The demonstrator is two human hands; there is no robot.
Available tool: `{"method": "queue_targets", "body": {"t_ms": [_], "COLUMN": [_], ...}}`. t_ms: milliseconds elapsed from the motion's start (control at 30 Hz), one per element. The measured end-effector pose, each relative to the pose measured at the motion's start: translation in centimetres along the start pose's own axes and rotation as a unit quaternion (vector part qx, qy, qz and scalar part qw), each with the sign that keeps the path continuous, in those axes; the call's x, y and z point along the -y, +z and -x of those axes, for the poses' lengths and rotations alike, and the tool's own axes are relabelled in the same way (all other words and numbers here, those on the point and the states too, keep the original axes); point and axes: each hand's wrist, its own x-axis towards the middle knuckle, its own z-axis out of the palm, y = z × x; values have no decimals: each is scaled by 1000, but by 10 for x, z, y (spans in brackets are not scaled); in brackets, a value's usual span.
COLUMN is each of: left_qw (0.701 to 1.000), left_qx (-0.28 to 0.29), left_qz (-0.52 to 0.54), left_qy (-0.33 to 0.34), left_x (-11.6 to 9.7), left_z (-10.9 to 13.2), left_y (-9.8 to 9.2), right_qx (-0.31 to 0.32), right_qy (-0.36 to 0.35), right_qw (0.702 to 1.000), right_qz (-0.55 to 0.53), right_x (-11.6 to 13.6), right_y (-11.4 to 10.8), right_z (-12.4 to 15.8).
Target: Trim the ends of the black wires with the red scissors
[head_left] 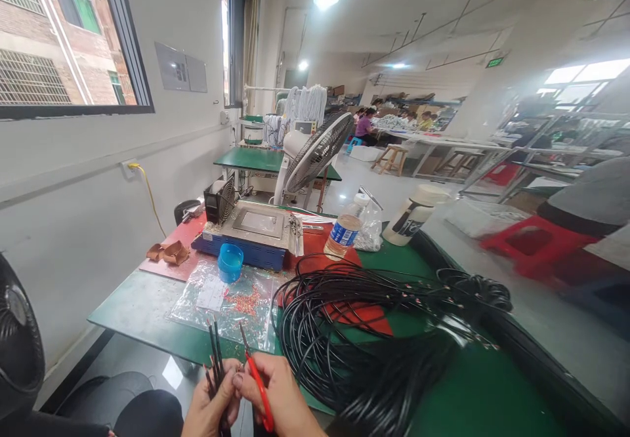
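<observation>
Both hands' grip (pixel 246 391) beside cable coil (pixel 364 332)

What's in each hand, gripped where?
Left hand grips a few black cable ends below their tips. Right hand holds a red-handled tool by its handle, tip up.

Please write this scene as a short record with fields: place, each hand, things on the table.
Place: workshop, green table beside a window
Left hand: grips several black cable ends, pointing up
Right hand: holds a red tool next to the cable ends
Middle of table: large coil of black cable
Behind: blue cup, plastic bag, grey machine, bottle, fan
</observation>
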Motion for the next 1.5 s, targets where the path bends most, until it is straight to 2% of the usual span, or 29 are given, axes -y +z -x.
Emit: {"method": "queue_targets", "body": {"t_ms": [133,333,633,833,1067,1300,1500], "left_qw": [999,999,999,1000,999,998,996], "left_qx": [32,24,29,9,23,47,41], "left_qz": [-21,-24,-13,-2,-16,34,71], "left_qy": [2,-12,-15,-16,-23,-19,-18], "left_x": [-2,-5,-5,-6,-2,2,2], "left_z": [1,3,5,8,6,3,2], "left_y": [-1,0,-1,1,-2,-5,-5], "right_qx": [30,52,58,54,58,56,56], "right_qy": [47,101,107,125,122,103,96], "right_qw": [993,977,974,970,974,973,976], "right_qz": [-101,-181,-193,-202,-183,-198,-188], "right_x": [13,16,14,14,10,7,2], "right_y": [-2,-2,-2,-1,-5,0,8], "right_z": [-1,-2,-1,-1,-3,-4,-6]}}
